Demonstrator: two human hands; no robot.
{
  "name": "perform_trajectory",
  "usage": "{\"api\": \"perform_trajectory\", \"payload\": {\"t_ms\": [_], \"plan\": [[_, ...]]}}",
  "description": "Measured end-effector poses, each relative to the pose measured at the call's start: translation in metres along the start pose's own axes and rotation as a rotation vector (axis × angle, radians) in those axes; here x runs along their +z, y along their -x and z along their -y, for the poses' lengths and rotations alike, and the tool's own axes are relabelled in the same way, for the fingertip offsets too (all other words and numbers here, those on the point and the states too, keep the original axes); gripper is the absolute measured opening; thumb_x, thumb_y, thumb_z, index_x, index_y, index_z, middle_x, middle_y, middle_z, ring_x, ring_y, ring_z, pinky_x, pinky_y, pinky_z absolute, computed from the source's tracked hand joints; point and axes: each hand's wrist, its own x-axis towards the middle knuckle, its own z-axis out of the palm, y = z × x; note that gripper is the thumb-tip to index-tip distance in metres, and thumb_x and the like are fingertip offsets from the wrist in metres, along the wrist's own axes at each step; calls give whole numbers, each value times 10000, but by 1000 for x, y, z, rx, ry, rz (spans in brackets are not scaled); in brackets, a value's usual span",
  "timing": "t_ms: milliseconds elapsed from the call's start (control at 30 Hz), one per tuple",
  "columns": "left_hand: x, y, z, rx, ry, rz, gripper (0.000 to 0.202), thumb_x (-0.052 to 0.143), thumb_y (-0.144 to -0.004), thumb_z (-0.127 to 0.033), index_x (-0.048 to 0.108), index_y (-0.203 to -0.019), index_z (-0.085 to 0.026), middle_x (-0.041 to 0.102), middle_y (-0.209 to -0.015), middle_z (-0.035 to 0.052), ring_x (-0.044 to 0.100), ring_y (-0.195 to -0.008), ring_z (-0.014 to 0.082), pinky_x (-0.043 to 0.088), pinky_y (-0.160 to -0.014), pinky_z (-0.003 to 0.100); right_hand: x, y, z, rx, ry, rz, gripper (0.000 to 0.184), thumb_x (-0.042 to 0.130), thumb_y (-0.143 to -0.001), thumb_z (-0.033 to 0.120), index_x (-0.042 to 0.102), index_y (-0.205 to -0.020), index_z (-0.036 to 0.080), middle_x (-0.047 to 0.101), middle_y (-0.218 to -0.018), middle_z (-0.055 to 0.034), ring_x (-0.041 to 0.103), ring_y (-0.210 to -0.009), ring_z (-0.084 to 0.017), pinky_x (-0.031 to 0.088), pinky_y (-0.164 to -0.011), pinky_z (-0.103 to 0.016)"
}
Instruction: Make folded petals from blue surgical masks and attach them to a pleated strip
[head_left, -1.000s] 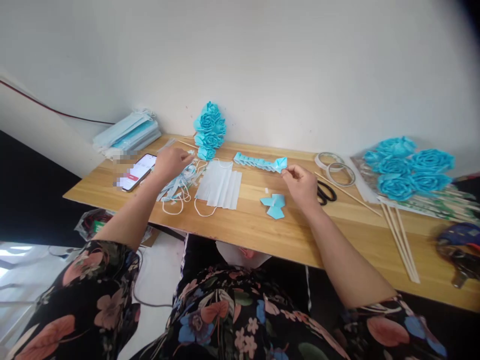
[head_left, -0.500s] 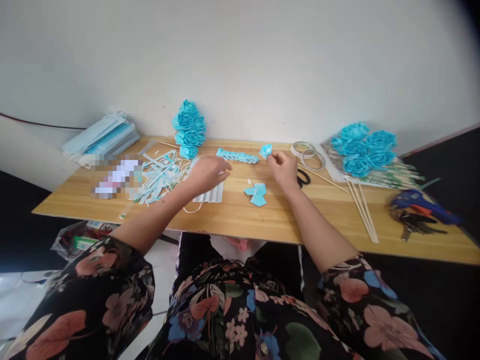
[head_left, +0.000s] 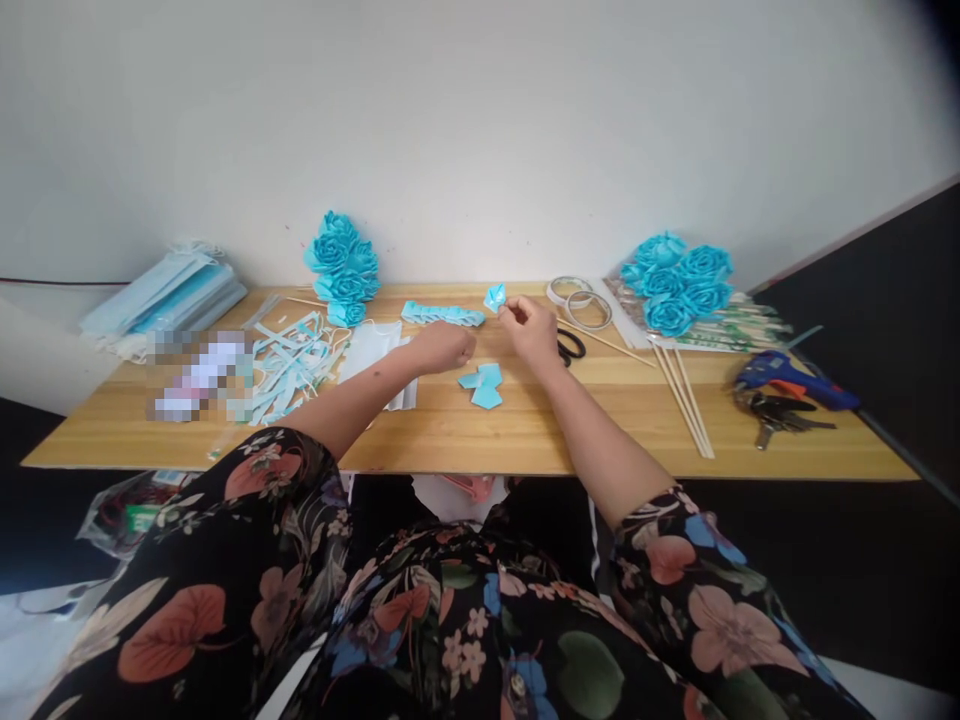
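My right hand (head_left: 531,330) pinches a small folded blue flower piece (head_left: 495,297) between thumb and fingertips, just above the wooden table. Its fingers are closed. To its left, my left hand (head_left: 445,347) has its fingers curled together, and anything inside them is hidden. Below it lie flat light-blue cut pieces (head_left: 484,386), apart from both hands. A row of folded blue pieces (head_left: 442,315) stretches behind my left hand. Partly under my left forearm rests a pleated white face mask (head_left: 367,352). Black-handled scissors (head_left: 571,345) lie beside my right wrist, partly covered by it.
Blue flowers (head_left: 343,268) stand by the wall; more blue flowers (head_left: 679,283) lie at right. Cut strips (head_left: 292,370) and stacked masks (head_left: 161,300) are at left. Tape rolls (head_left: 589,308), wooden sticks (head_left: 684,400), a blue glue gun (head_left: 795,378) and keys (head_left: 772,412) lie at right.
The view has shifted, so the table's things sit further left. My left hand has moved rightward across the table and its fingers have curled in. My right hand still pinches the flower piece.
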Motion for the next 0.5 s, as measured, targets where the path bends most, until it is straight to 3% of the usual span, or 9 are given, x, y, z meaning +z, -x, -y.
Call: {"api": "perform_trajectory", "payload": {"t_ms": [300, 500], "plan": [[-2, 8, 11, -20, 104, -3, 208, 502, -823, -201, 706, -850, -171, 736, -863, 52, 641, -780, 193, 338, -610, 268, 2, -1, -3, -12, 45, 16, 152, 558, -813, 314, 606, -734, 193, 627, -692, -9, 540, -652, -156, 370, -644, -264], [-8, 13, 9, -2, 101, 21, 216, 576, -789, -219, 725, -944, -197, 752, -953, 27, 667, -866, 197, 391, -688, 257, 2, 0, -3, -17, 42, 9, 164, 551, -816, 319, 604, -727, 192, 617, -677, -6, 546, -656, -159, 375, -643, -264]]}}
